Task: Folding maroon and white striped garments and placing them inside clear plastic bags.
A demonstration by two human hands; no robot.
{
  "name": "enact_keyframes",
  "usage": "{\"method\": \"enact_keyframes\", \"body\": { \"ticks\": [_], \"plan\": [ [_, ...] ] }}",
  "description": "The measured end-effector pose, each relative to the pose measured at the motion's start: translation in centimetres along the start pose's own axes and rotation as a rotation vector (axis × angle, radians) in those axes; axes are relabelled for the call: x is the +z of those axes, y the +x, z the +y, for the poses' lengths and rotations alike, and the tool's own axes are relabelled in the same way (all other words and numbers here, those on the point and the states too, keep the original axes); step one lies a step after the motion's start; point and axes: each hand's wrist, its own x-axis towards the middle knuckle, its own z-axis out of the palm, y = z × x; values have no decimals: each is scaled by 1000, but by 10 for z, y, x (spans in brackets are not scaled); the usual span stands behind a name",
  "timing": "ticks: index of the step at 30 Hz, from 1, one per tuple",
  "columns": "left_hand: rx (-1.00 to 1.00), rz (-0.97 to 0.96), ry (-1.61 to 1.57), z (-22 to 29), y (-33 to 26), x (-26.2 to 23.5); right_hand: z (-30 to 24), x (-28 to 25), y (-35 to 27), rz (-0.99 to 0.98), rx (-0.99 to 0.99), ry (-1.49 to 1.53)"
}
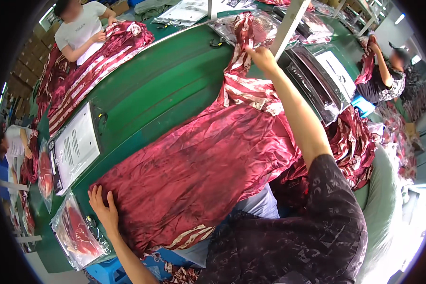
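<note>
Left hand (103, 208): flat, palm down, fingers spread, pressing the near-left edge of the dark red satin garment (199, 175). Not gripping, just pinning the cloth to the green table top (161, 90).

Right hand (261, 57): arm stretched out across the table, fingers pinched shut on the far end of the same garment, at its red-and-cream striped section (244, 80). That end is lifted and bunched up under the hand; the rest lies flat.

Garment runs diagonally across the table, from the left hand at the near-left up to the right hand at the far centre. Plain red body is wrinkled and spread out; a striped hem band (189, 236) shows at the near edge, hanging over the table side.

Just left of the left hand: clear plastic bag holding folded red cloth (75, 234), lying at the table edge. Beyond it, a white printed sheet in a clear sleeve (75, 146), flat on the table.

Just past the right hand: a white slanted post (288, 23) and more clear bags of the same striped cloth (265, 23). Right of the arm: a dark flat machine with a white sheet on top (317, 75).

To the right of the table, below the arm: a heap of the same red striped garments (350, 146).

Other people: one in a white T-shirt (83, 28) at the far-left side, hands on another red striped garment (94, 66); one in a dark top (388, 75) at the far right, holding up red cloth.
</note>
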Motion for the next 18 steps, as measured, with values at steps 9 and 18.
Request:
{"method": "enact_keyframes", "body": {
  "ticks": [9,18],
  "plan": [
    [28,-192,-70,31,-33,-7,-32,58,89,43,183,184],
    [-98,-255,-486,27,-18,-40,-187,-37,-69,-203,-444,577]
  ]
}}
